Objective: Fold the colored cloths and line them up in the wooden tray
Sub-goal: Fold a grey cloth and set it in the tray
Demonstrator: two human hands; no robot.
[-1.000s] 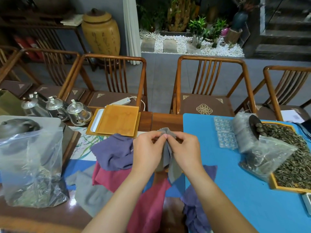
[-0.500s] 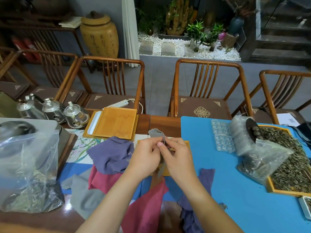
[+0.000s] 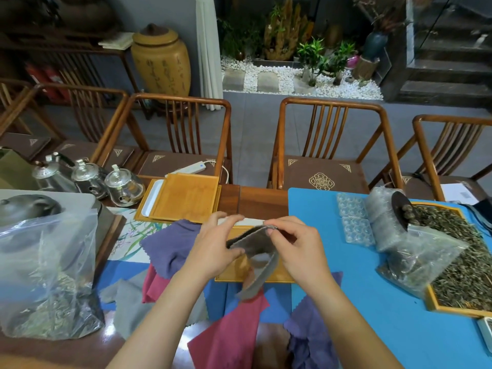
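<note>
L hand (image 3: 213,247) & R hand (image 3: 295,245) both pinch grey cloth (image 3: 253,245) in grip, held mid-air above tray (image 3: 277,275); align edges flush, crease w/ thumbs, then lower flat into tray end.

Four wooden spindle-back chairs (image 3: 327,145) with brown cushions line the far side of the counter on a grey floor (image 3: 253,134). Beyond — a yellow ceramic jar (image 3: 161,62) at far left, a white-pebble garden bed (image 3: 300,81) with potted plants, and dark steps (image 3: 450,73) at far right.
</note>
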